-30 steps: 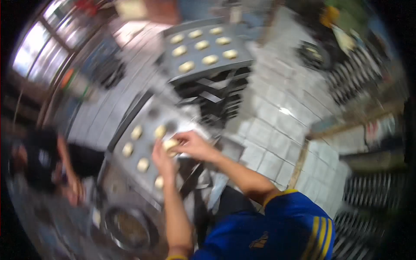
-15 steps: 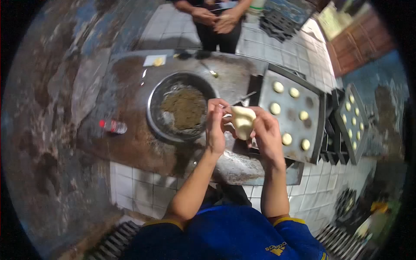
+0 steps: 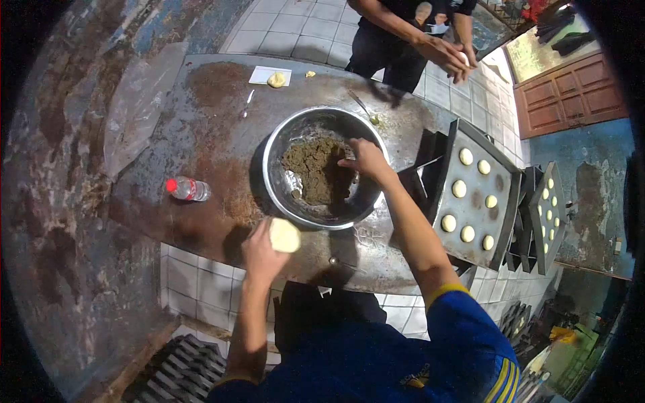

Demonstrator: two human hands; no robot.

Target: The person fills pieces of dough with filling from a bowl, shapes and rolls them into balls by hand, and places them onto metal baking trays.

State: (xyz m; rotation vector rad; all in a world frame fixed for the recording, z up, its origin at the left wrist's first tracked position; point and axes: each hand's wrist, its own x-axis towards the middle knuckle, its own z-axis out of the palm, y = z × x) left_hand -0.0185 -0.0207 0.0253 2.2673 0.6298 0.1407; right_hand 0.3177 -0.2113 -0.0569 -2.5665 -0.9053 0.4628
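And here we are over the tabletop (image 3: 225, 127), with a flattened dough disc (image 3: 285, 236) in our left hand (image 3: 263, 250), just below and left of the rim of the metal bowl (image 3: 266, 164)! Our left fingers are closed around the disc's edge, its pale face turned up towards us, forearm running up from the bottom of the view. Over to our right hand (image 3: 366, 161): it's inside the bowl, at the right side, fingers bent and pointing left, right at the brown crumbly mixture (image 3: 309, 161). Whether those fingertips have pinched any of it, we can't tell. That right arm stretches long and slanting from the blue shirt (image 3: 349, 366), nearly straight, while the left arm is bent, closer in to our body.

Now for the markings! We spot yellow stripes on our right sleeve and a small yellow logo on the chest, its lettering too small and tilted for us to read surely. Left of the bowl lies a clear bottle (image 3: 191, 190), red cap pointing left, red on its label, the words too tiny for us. Across from us, a co-worker in a black printed shirt (image 3: 430, 17) brings two hands (image 3: 440, 54) together around something pale. And on our right, a metal baking tray (image 3: 504, 195) carries seven round dough pieces (image 3: 459, 189), spaced apart.
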